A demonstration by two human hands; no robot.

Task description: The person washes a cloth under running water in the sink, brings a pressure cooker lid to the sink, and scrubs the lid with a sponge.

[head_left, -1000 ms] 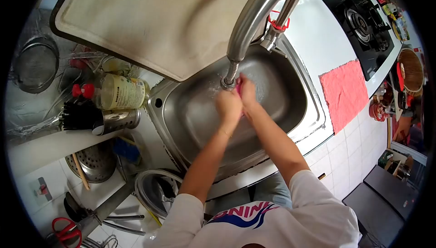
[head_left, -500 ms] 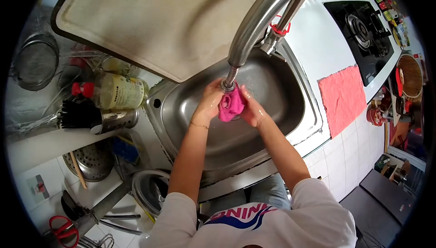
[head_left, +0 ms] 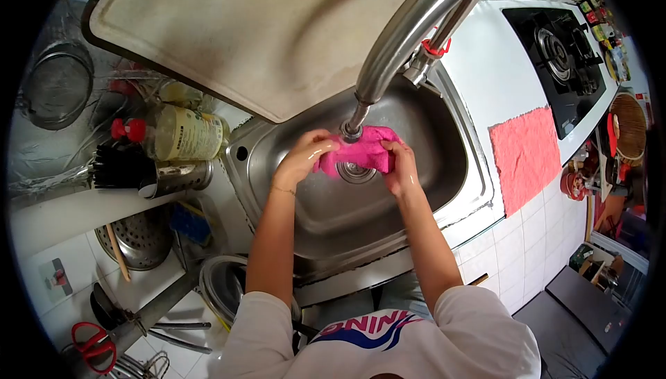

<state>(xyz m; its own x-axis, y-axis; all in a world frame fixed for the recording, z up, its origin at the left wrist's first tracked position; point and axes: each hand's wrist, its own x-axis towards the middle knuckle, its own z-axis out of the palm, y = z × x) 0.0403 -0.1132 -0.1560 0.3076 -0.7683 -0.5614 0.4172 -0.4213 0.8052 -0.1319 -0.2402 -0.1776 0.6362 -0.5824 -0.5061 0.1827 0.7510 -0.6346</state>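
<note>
Sleeves (head_left: 267, 330), two of them and white, lay nearest, with one bare forearm coming out of each and reaching toward 12 o'clock over one steel sink (head_left: 326, 223). The left hand (head_left: 302, 162) had its grip closed, fingers bent round one end of a single pink cloth (head_left: 374, 150); the right hand (head_left: 402, 169) had its grip closed too, pinching the other end. The cloth was spread between them inside the sink's outline, and one round drain (head_left: 356, 173) showed partly below it. One faucet (head_left: 409, 21) arched down from 1 o'clock, its nozzle (head_left: 352, 130) hiding a bit of the cloth; the fingers covered parts of its ends.

Measured from the sink's middle, one pair of red-handled scissors (head_left: 94, 346) lay at 8 o'clock, and one blue sponge (head_left: 191, 223) between 8 and 9. One steel holder (head_left: 184, 177) was at 9 o'clock, with one red-capped bottle (head_left: 191, 135) just beyond it. At 3 o'clock one coral cloth (head_left: 525, 160) hung partly over the edge of the white desk (head_left: 479, 60). Farther off, one large board (head_left: 229, 39) overhung the sink from 11 o'clock, and one black stove (head_left: 558, 66) sat at 2 o'clock.
</note>
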